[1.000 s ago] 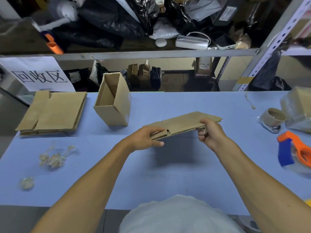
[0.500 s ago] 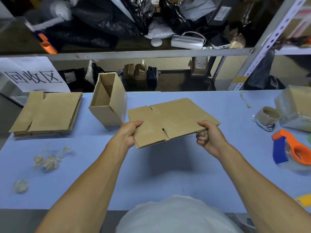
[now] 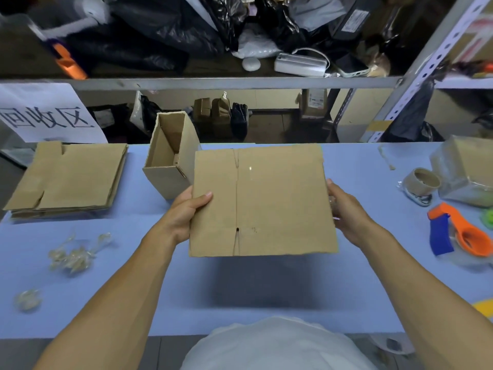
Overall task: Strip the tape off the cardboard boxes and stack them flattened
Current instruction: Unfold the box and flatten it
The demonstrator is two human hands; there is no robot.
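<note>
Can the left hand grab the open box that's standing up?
Probably not right now. The left hand is gripping the flattened box, though the standing open box sits just beyond it with nothing between.

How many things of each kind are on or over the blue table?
Flattened box held in hands: 1
Upright open box: 1
Stack of flattened boxes: 1
Tape wads: 2
Tape roll: 1
Tape dispenser: 1
Wrapped box: 1
Total: 8
</note>
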